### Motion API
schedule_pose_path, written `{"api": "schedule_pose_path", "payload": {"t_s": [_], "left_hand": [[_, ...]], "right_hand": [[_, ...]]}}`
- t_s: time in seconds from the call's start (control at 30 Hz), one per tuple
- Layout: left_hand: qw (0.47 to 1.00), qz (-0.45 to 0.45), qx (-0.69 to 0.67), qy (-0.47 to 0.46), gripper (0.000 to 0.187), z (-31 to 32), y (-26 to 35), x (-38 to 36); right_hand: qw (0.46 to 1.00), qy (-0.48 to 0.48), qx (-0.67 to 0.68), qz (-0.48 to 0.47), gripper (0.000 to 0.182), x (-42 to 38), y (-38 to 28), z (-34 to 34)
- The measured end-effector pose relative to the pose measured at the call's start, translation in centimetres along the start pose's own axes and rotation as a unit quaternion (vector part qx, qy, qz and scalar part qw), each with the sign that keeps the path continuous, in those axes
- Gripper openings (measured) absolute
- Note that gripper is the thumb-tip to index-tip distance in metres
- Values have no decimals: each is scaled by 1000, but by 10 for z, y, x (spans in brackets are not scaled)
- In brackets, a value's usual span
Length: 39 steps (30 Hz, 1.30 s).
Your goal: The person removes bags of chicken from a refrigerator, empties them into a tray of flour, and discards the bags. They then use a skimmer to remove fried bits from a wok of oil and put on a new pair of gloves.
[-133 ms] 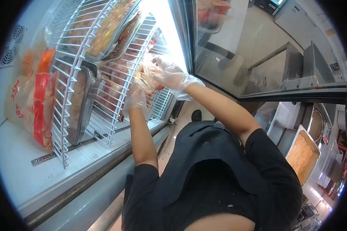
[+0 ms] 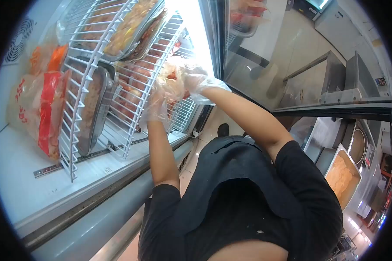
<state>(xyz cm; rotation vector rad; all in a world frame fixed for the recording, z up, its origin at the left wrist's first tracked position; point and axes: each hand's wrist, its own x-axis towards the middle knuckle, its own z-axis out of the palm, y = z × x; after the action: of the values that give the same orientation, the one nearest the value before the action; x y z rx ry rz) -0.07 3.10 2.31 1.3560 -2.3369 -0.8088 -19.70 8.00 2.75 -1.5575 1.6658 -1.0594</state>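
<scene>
Right now, the crumpled clear plastic bag lies between your two gloved hands at the front of the white wire rack in the lit fridge, just beyond your left hand and to the left of your right hand, so neither is clearly nearer. Both of your hands seem to touch it, but loose gloves and glare hide your fingers, and I cannot tell whether either is closed on it. Its folds show no clear long axis.
</scene>
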Motion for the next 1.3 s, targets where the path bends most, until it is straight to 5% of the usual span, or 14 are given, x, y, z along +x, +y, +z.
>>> {"api": "schedule_pose_path", "payload": {"t_s": [0.03,0.07,0.23,0.3,0.43,0.57,0.6,0.7,0.83,0.87,0.9,0.97,1.23,1.3], "left_hand": [[963,63,257,38,48,-19,31,-6],[993,-116,5,-16,51,-49,94,-23],[992,32,-58,106,47,-23,28,-11],[943,40,-326,-52,39,-18,31,13],[910,-109,-400,5,29,-16,71,12],[936,79,-342,32,36,40,-15,71],[997,-19,0,68,43,-8,73,37],[977,58,117,169,48,11,50,48],[985,154,20,69,38,7,23,41],[932,218,245,157,31,17,-7,59],[931,219,246,155,31,5,16,47],[992,-60,-98,43,36,-13,59,18],[970,100,115,190,44,3,47,2],[987,60,-39,141,43,17,12,13]], "right_hand": [[997,-7,75,-1,40,14,20,15],[1000,9,26,12,32,7,-8,4],[1000,-21,1,-6,28,-4,-27,-21],[1000,-20,-2,-10,27,-6,-28,-20],[1000,-11,-26,-8,24,-10,-31,-18],[997,7,-80,13,23,-13,-20,-17],[992,34,-118,42,22,-10,-5,-10],[983,93,-139,71,19,-17,-4,-16],[962,187,-195,29,20,-31,-9,-31],[965,201,-163,36,20,-36,-8,-31],[967,215,-130,43,20,-40,-5,-30],[960,195,-199,16,20,-41,3,-34],[976,141,-131,99,22,-44,29,-43],[870,155,-465,-53,22,-61,-30,-47]]}}
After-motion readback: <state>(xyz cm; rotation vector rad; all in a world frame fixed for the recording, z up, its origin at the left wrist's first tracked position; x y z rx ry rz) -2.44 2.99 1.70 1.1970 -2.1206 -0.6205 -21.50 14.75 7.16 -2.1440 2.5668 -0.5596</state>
